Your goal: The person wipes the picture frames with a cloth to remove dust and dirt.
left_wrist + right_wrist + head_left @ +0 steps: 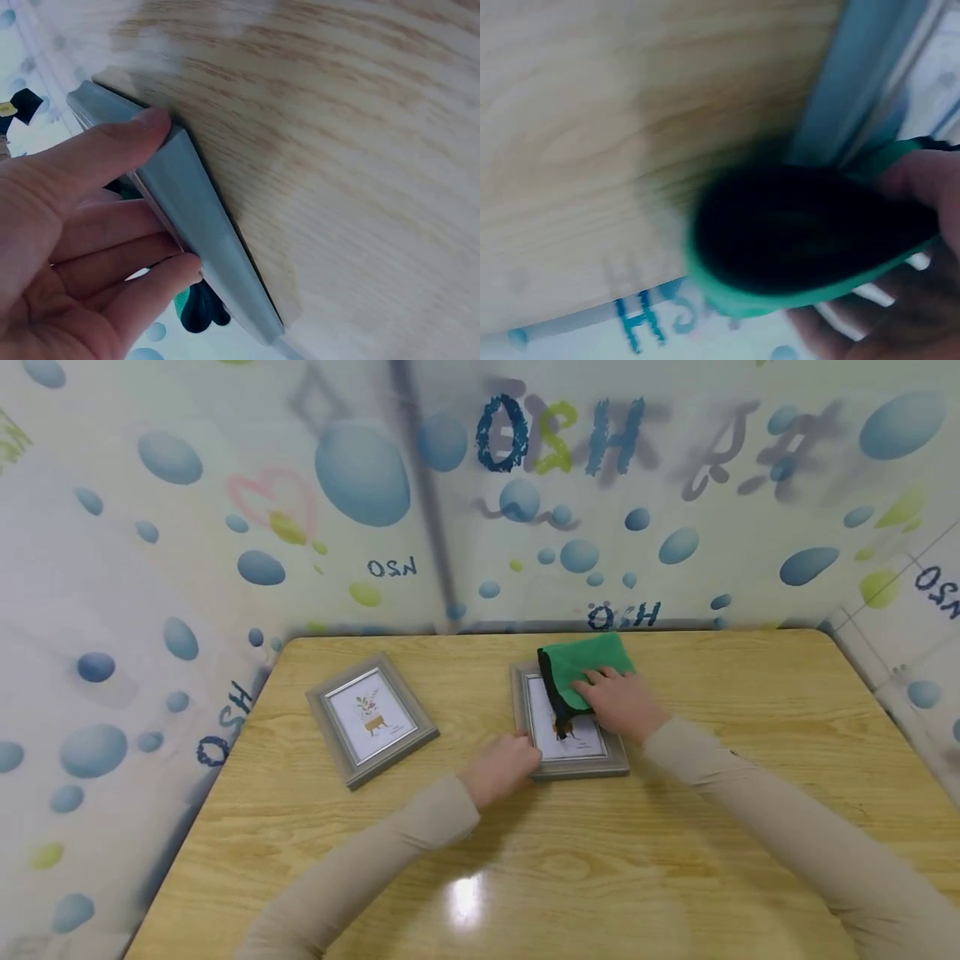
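A grey picture frame [576, 767] with a small plant print lies on the wooden table. My left hand [502, 768] grips its near left corner; in the left wrist view the thumb [142, 135] is on the outer edge and the fingers reach over the front. A green cloth [588, 653] with a black underside covers the upper part of this frame. My right hand [621, 702] lies over the cloth with spread fingers. In the right wrist view the cloth [735, 300] bulges past the frame's edge between thumb and fingers, blurred.
A second matching picture frame [372, 721] lies turned at an angle on the left of the table [465, 860]. Behind the table's far edge stands a wall covering [480, 552] printed with blue and green drops and lettering.
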`<action>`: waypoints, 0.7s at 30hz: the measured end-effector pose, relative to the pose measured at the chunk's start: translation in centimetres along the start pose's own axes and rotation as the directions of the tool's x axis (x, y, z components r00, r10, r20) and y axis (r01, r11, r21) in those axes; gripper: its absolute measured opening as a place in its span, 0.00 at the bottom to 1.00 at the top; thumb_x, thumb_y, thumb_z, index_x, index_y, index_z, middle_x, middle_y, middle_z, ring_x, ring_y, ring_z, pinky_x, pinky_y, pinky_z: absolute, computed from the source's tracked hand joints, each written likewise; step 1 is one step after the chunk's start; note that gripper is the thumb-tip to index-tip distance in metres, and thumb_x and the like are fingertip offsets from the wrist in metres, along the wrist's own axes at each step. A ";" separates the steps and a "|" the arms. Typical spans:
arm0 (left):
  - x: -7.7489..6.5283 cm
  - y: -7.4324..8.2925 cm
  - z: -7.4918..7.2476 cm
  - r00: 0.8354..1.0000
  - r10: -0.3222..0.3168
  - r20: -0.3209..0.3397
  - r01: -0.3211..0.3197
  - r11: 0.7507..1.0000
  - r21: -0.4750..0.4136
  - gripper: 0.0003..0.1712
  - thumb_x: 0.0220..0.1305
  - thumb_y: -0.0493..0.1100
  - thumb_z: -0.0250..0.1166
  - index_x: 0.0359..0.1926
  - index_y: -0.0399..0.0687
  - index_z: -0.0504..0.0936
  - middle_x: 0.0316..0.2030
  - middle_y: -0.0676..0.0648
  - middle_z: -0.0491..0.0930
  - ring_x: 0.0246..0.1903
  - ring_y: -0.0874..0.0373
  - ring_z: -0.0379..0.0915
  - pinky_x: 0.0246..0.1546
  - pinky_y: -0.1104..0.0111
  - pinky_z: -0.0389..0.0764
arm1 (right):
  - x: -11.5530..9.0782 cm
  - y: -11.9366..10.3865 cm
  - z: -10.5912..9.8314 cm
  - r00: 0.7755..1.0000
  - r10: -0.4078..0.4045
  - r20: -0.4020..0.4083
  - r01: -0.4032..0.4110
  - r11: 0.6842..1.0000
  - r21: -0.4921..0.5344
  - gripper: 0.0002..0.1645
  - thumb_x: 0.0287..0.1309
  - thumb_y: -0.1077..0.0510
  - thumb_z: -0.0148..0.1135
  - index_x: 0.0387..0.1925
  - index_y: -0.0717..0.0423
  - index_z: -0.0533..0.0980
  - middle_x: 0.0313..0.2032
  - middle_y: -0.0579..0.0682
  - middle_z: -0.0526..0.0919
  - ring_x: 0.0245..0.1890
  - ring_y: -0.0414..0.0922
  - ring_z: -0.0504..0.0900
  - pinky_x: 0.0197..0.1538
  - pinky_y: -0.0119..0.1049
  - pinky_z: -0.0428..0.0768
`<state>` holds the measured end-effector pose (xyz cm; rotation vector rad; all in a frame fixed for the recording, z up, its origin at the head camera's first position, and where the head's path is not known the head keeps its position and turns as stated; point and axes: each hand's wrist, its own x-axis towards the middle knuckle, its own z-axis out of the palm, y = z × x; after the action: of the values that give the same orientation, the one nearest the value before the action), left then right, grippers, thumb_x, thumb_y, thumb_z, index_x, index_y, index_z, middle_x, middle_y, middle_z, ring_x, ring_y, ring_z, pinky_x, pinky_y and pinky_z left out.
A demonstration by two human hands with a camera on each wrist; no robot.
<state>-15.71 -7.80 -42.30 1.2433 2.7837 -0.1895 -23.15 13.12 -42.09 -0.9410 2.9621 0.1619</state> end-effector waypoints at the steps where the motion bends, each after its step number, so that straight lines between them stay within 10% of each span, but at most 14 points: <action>1: 0.0 0.0 0.1 1.000 0.009 -0.011 -0.009 1.000 0.012 0.11 0.52 0.44 0.75 0.36 0.46 0.85 0.33 0.51 0.83 0.35 0.60 0.78 0.36 0.76 0.78 | -0.1 -0.4 0.0 0.999 0.031 0.011 -0.031 0.999 0.006 0.22 0.60 0.61 0.64 0.56 0.60 0.74 0.53 0.64 0.77 0.52 0.62 0.74 0.47 0.57 0.77; 10: -0.3 0.1 0.4 0.992 0.053 -0.115 -0.046 0.997 0.065 0.06 0.53 0.34 0.70 0.26 0.48 0.83 0.26 0.51 0.82 0.28 0.59 0.78 0.26 0.72 0.79 | 1.1 -3.8 -1.1 0.998 0.054 -0.036 -0.046 0.983 0.178 0.08 0.58 0.59 0.65 0.33 0.60 0.75 0.19 0.52 0.74 0.20 0.50 0.76 0.20 0.45 0.76; 21: 0.1 0.2 0.6 0.985 0.091 -0.144 -0.081 0.994 0.073 0.06 0.56 0.35 0.68 0.25 0.49 0.83 0.25 0.50 0.81 0.25 0.56 0.78 0.23 0.67 0.78 | 2.3 -2.8 -0.1 0.951 -0.300 -0.079 0.294 0.788 0.540 0.28 0.49 0.76 0.55 0.54 0.61 0.78 0.52 0.57 0.80 0.52 0.53 0.78 0.54 0.47 0.75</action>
<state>-15.61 -7.69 -42.88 1.4469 2.8601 -0.1943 -23.37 9.50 -42.33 -1.2636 2.5434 -0.6526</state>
